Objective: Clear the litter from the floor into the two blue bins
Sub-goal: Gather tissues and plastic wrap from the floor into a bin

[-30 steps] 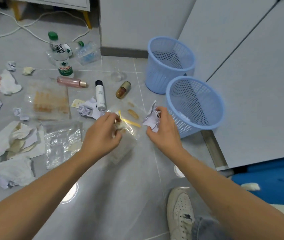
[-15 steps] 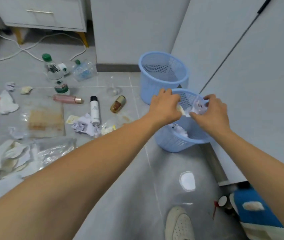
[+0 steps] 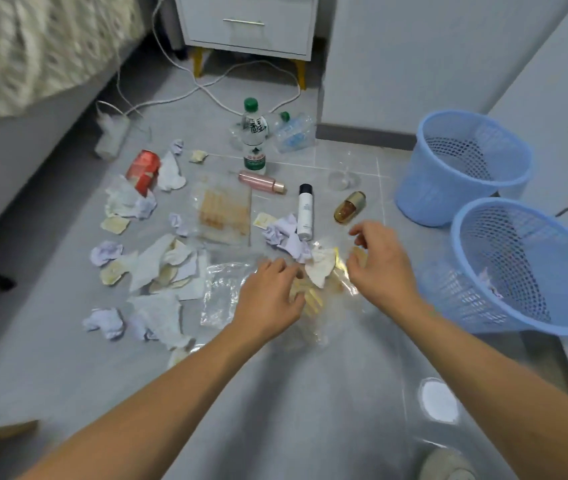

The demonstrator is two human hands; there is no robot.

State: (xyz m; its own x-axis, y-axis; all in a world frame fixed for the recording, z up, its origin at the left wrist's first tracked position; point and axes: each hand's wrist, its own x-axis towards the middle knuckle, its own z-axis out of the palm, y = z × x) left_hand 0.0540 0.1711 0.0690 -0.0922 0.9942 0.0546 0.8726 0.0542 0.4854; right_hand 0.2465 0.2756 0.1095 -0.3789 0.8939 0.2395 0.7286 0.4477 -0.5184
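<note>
I am lowering my left hand (image 3: 272,299) and right hand (image 3: 381,263), both empty with fingers loosely spread, over the crumpled cream paper scrap (image 3: 320,268) lying between them on the grey tiled floor (image 3: 310,393), its long axis pointing away from me, my right hand nearer the nearer blue mesh plastic bin (image 3: 525,268).

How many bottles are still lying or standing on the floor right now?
5. Green-capped water bottle standing at the back; crushed clear bottle beside it; pink bottle, white black-capped bottle and amber bottle lying nearer. More may be hidden under litter.
</note>
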